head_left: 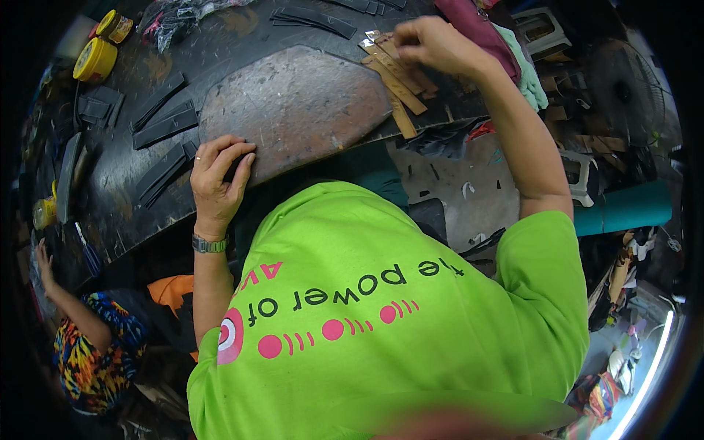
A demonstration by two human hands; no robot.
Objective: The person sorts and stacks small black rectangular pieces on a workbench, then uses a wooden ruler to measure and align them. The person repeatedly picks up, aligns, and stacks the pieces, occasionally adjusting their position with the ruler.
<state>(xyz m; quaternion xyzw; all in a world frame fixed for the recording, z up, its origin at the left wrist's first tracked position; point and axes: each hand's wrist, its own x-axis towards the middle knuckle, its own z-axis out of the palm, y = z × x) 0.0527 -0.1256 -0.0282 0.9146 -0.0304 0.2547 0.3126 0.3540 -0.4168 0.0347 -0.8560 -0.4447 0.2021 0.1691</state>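
green shirt (381, 308), left grip (218, 176) on black strip (236, 170)

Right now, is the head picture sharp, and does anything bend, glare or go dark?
Head view: sharp on the left hand, the right hand and the tan strips; the dark worktable curves with the fisheye; corners are black; a bright light strip glares lower right; a blurred patch sits at the bottom edge.

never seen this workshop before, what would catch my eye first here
The bright green shirt fills the lower middle. Above it lies a worn brownish slab on the dark bench, the left hand at its near edge. Upper right, the right hand reaches tan strips.
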